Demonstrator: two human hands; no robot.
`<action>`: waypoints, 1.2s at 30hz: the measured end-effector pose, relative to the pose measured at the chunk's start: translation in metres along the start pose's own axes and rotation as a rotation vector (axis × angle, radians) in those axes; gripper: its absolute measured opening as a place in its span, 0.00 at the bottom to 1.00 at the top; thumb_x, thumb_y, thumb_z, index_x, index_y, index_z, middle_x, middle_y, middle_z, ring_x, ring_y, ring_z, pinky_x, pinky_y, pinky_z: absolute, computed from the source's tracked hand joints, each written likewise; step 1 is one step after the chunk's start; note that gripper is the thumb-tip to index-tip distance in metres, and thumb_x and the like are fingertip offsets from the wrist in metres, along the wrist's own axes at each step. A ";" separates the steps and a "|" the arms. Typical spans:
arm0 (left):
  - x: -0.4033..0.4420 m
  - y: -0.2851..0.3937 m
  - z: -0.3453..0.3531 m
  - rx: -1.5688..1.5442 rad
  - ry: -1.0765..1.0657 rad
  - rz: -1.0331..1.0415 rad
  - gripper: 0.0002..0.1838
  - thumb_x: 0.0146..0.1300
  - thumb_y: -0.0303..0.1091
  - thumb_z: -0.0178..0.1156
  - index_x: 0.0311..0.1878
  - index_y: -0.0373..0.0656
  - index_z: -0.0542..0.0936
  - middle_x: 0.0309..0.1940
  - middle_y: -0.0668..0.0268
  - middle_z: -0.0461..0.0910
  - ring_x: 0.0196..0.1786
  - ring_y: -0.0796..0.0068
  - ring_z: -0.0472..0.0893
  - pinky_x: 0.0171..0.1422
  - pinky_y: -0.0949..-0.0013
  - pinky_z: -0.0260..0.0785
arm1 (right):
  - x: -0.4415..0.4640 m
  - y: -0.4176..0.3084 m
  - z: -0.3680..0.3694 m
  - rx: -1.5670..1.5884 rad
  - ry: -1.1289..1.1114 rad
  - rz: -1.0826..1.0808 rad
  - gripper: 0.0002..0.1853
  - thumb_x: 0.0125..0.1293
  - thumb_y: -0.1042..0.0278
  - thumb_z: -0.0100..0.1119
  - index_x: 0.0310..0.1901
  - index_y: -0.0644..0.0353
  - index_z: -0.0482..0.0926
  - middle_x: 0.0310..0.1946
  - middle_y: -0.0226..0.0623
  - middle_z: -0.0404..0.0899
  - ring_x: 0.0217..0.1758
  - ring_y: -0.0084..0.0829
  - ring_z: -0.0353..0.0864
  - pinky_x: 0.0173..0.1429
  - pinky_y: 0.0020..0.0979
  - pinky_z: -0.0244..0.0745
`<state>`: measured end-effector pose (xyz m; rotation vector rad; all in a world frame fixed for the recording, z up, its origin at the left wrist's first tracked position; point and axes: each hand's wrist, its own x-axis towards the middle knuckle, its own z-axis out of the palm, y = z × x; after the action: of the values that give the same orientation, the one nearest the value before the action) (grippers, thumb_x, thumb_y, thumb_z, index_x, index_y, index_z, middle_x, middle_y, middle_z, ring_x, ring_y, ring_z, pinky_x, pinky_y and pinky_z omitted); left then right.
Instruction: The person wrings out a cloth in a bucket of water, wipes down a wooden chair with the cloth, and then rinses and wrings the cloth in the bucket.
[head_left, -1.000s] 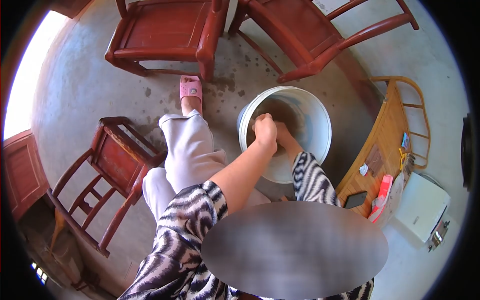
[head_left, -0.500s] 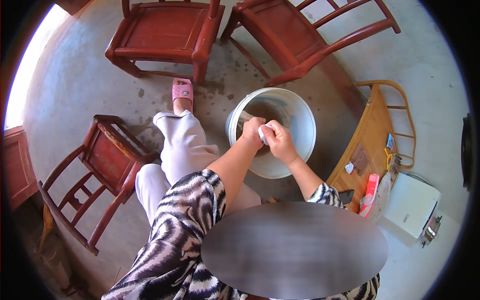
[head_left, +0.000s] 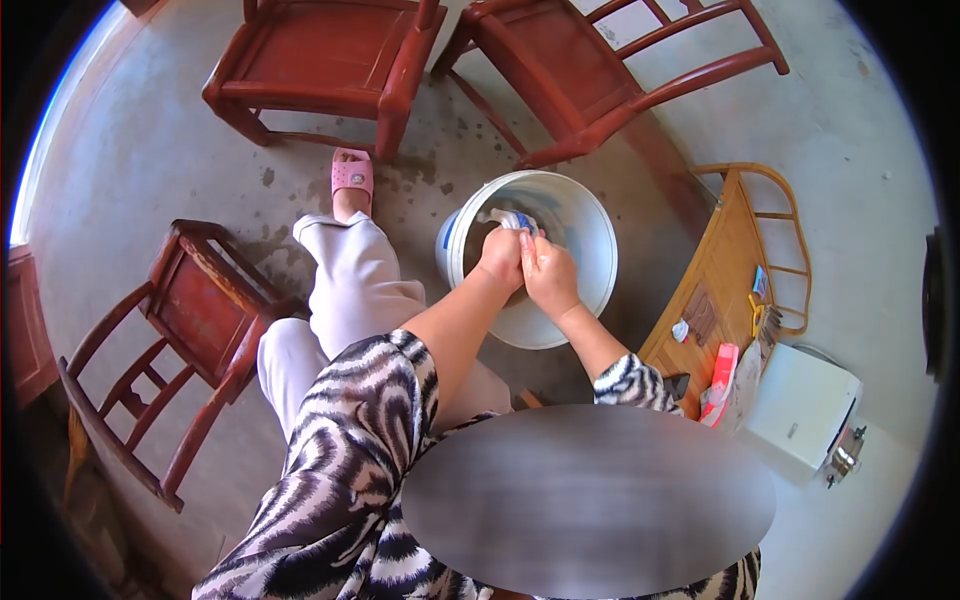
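Over a white bucket [head_left: 587, 225], my left hand [head_left: 502, 254] and my right hand [head_left: 550, 275] press together, their fingers closed. A wet-looking white cloth with blue patches [head_left: 512, 218] is gripped between them, and part of it sticks out beyond the knuckles. Its full shape is hidden by my fingers. The bucket's inside looks dark and brownish beneath my hands, and I cannot make out what lies at the bottom.
Red wooden chairs stand ahead [head_left: 310, 60], ahead right [head_left: 550, 70] and at left [head_left: 205, 310]. A wooden bench [head_left: 690, 300] at right holds small items. Beside it is a white box-shaped appliance [head_left: 800, 410]. My pink slipper [head_left: 352, 175] rests on the wet-spotted floor.
My hands have moved slightly up and come closer together. More of the cloth, with its blue patches, now shows beyond them. The whole view has shifted a little.
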<state>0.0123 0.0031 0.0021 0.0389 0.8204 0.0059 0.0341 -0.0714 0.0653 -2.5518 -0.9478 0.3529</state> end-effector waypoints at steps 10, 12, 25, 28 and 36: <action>-0.011 0.000 0.000 0.016 -0.041 0.030 0.09 0.62 0.24 0.46 0.44 0.35 0.72 0.39 0.57 0.76 0.41 0.62 0.77 0.48 0.60 0.70 | 0.007 0.002 0.008 -0.077 0.065 0.196 0.25 0.68 0.51 0.38 0.21 0.62 0.73 0.21 0.52 0.75 0.27 0.54 0.75 0.31 0.50 0.66; 0.001 0.000 -0.009 -0.014 -0.053 0.026 0.07 0.60 0.24 0.46 0.38 0.36 0.74 0.33 0.59 0.76 0.35 0.65 0.76 0.40 0.62 0.71 | -0.004 -0.019 0.003 -0.082 0.070 0.110 0.25 0.68 0.51 0.39 0.21 0.62 0.73 0.19 0.52 0.74 0.26 0.55 0.74 0.29 0.50 0.66; -0.017 0.004 0.004 0.368 -0.138 -0.064 0.19 0.49 0.17 0.43 0.47 0.38 0.69 0.42 0.60 0.71 0.46 0.61 0.73 0.50 0.56 0.68 | 0.048 0.062 -0.027 1.381 -0.416 0.728 0.28 0.65 0.42 0.46 0.50 0.63 0.73 0.46 0.41 0.76 0.47 0.30 0.77 0.53 0.31 0.71; -0.012 0.003 0.001 0.356 -0.189 -0.085 0.17 0.47 0.19 0.43 0.43 0.37 0.69 0.36 0.61 0.71 0.40 0.63 0.74 0.47 0.60 0.69 | 0.056 0.056 -0.028 1.179 -0.595 0.404 0.20 0.66 0.53 0.51 0.47 0.63 0.75 0.41 0.39 0.79 0.43 0.28 0.79 0.51 0.29 0.72; -0.026 0.009 0.011 0.229 0.089 -0.170 0.13 0.57 0.38 0.56 0.37 0.37 0.73 0.31 0.59 0.74 0.29 0.65 0.76 0.32 0.64 0.70 | 0.052 0.054 -0.039 0.741 -0.076 0.478 0.11 0.65 0.63 0.52 0.34 0.64 0.77 0.26 0.31 0.78 0.30 0.20 0.75 0.36 0.24 0.70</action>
<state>0.0027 0.0108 0.0293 0.1861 0.9083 -0.2483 0.1169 -0.0851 0.0713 -2.0319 -0.1400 0.7728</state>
